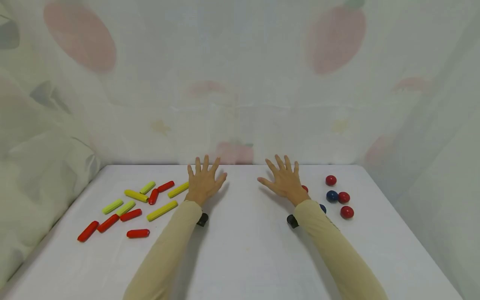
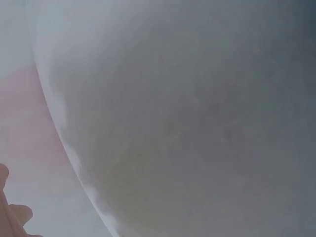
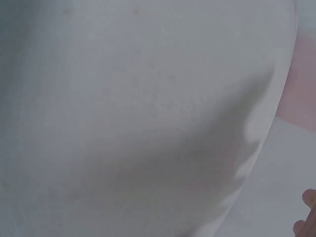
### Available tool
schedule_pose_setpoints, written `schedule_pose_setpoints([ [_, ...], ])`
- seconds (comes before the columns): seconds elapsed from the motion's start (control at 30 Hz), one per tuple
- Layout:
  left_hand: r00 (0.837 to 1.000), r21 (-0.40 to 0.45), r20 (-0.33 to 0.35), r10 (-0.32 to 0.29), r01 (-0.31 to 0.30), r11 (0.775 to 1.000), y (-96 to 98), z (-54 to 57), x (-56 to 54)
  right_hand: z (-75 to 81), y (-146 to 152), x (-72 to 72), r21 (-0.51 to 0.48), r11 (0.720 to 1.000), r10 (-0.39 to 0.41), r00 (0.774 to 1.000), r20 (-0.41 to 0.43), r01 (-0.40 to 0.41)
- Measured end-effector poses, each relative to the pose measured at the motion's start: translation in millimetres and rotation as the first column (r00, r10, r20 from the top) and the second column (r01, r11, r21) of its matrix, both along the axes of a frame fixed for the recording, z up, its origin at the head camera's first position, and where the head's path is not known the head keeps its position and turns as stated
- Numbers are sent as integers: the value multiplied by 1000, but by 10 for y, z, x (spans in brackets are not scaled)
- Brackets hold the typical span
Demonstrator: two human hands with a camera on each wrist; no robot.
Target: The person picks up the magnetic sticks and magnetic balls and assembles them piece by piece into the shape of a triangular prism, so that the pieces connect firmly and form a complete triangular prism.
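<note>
Yellow long ribbed sticks [image 1: 162, 210], short yellow-green ribbed sticks [image 1: 112, 206] and short smooth red sticks [image 1: 137, 233] are lying scattered on the white desk [image 1: 243, 262], at the left side of the person's left hand [image 1: 203, 182]. One yellow stick is lying just beside this hand. Glossy red balls [image 1: 346, 212] and glossy dark blue balls [image 1: 332, 196] are lying at the side of the right hand [image 1: 286, 182]; one red ball and one blue ball are partly hiding behind the right arm.

Both hands are showing their backs to the head camera, with all fingers spread wide and holding nothing. Their shadows are falling on the desk, so the palms are probably hovering above it, but I cannot tell exactly how high.

By their look, the sticks are probably being light and rather firm; whether they are fragile, I cannot tell. Pinching them across the middle should be suitable, and the ribs should be helping the grip. The balls are looking hard and slippery, and likely to be rolling, so holding around the widest part would be safer.
</note>
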State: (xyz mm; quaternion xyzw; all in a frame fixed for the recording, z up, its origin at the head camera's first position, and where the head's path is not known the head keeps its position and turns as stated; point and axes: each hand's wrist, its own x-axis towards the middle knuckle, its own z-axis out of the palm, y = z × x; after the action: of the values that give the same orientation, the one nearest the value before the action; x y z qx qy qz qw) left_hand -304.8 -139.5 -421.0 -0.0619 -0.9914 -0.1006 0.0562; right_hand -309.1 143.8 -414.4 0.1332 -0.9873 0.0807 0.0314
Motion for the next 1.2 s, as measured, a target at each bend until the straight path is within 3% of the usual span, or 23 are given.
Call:
schedule_pose_setpoints([
  [0.23, 1000, 15, 16, 1, -1, 1000, -60, 7, 36, 28, 19, 53, -40, 999, -1, 999, 38, 3],
  [0.67, 1000, 39, 11, 3, -4, 999, -254, 28, 117, 62, 100, 130, -134, 991, 9, 1000, 25, -6],
  [1.2, 999, 136, 14, 37, -39, 990, -466, 35, 221, 62, 314, 285, -246, 968, 35, 998, -58, -49],
])
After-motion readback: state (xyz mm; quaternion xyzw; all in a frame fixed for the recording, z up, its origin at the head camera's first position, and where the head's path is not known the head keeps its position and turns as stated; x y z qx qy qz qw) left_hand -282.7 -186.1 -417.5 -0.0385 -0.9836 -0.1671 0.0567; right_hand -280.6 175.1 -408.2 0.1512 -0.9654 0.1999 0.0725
